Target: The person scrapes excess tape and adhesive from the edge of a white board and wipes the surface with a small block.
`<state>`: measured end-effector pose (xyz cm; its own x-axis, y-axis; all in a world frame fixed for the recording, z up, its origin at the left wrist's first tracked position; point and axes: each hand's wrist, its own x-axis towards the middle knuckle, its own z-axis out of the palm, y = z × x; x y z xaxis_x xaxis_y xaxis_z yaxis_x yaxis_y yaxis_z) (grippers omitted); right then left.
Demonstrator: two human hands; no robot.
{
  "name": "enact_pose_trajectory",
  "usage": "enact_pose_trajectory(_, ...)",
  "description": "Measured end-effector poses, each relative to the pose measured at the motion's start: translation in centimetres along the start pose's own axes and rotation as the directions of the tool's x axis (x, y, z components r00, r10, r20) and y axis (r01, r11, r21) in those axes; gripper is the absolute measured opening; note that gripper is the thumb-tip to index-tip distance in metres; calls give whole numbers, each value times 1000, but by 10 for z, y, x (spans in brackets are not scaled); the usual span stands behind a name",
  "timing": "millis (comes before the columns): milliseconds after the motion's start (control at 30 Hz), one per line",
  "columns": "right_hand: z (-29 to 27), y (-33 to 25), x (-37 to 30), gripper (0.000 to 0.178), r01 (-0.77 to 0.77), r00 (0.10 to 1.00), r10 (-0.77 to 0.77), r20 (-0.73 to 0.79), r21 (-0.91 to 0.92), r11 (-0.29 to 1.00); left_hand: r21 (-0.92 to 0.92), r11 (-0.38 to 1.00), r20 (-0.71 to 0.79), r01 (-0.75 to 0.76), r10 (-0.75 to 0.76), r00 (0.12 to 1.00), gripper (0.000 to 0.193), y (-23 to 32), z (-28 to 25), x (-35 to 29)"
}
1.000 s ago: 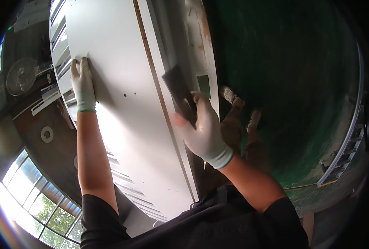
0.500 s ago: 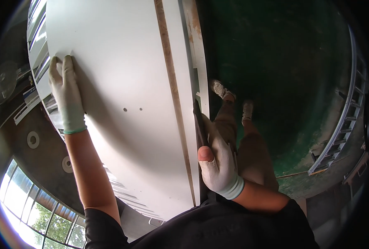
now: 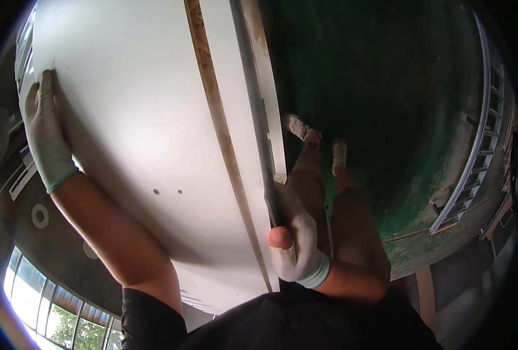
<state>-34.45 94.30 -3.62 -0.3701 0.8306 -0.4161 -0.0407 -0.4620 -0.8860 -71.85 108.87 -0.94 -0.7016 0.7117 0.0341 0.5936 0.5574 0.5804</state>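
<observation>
A large white panel [image 3: 119, 134] with two small holes and a brown strip [image 3: 215, 99] along its length stretches out before me. My left hand [image 3: 46, 131], in a pale knit glove, lies on its left side with the fingers extended over the surface near the edge. At the near right edge is my right hand [image 3: 297, 242], gloved with a bare thumb tip. Its fingers curl around a dark flat piece [image 3: 274, 210] beside the panel's edge; what kind of thing it is I cannot tell, and the hand hides part of it.
Beneath the right edge runs a pale, worn strip [image 3: 266, 87]. My legs and shoes [image 3: 300, 125] stand on the dark green floor [image 3: 375, 116]. A metal ladder [image 3: 479, 146] lies at the far right. Left of the panel are a white ring [image 3: 39, 216] and a window [image 3: 55, 309].
My left hand has reached farther left and farther along the panel. The panel's holes now appear lower and more to the left. My right hand stays closed at the edge, slightly lower in view.
</observation>
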Motion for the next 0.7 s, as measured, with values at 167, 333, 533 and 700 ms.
enact_pose_trajectory(167, 0, -13, 3, 82, -89, 995, 90, 34, -16, 996, -21, 999, -25, 49, -50, 998, 73, 2, -2, -8)
enact_pose_trajectory(333, 1, -6, 8, 68, 40, 999, -43, -31, -102, 994, 22, 999, -11, 38, -37, 999, 75, 0, 1, -9)
enact_pose_trajectory(533, 3, -10, 9, 67, 36, 998, -43, -56, -126, 991, 48, 998, -39, 39, -38, 999, 75, 7, 3, -19)
enact_pose_trajectory(700, 5, -8, 8, 61, 111, 990, -121, -71, -128, 985, -17, 1000, -5, 25, -25, 1000, 81, -2, -7, -7)
